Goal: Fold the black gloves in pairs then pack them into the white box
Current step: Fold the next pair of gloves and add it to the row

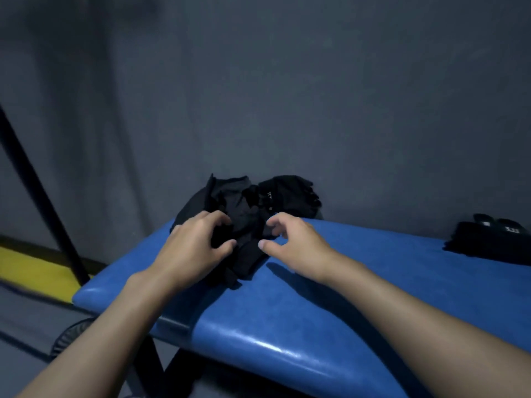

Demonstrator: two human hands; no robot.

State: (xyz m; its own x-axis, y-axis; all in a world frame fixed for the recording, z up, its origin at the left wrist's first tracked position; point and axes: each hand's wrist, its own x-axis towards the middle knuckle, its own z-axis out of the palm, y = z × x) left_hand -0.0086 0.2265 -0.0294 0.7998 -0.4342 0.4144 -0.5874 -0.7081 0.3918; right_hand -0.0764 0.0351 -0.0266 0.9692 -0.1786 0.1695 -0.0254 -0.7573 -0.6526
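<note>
- A blue padded bench (344, 288) stands against a grey wall (316, 96), and its surface shines a little at the near edge.
- A loose pile of black gloves (241, 202) lies at the far left end of the bench, touching the wall; one glove in it (284, 193) shows small white letters.
- The left hand (195, 248) rests on the near part of this pile. Its fingers are curled into the black cloth and the thumb presses from the side, so it grips a piece of glove.
- The right hand (296, 242) is just beside the pile, on its right side. The fingers are bent, the thumb and the first finger stand a little apart, and their tips are at the edge of the cloth. I cannot tell if they pinch it or only touch it.
- A second bundle of black gloves (488, 237) lies on the bench at the right border of the view, well apart from the hands.
- A black slanted bar (43, 202) and a yellow strip (31, 268) on the floor are at the left.
</note>
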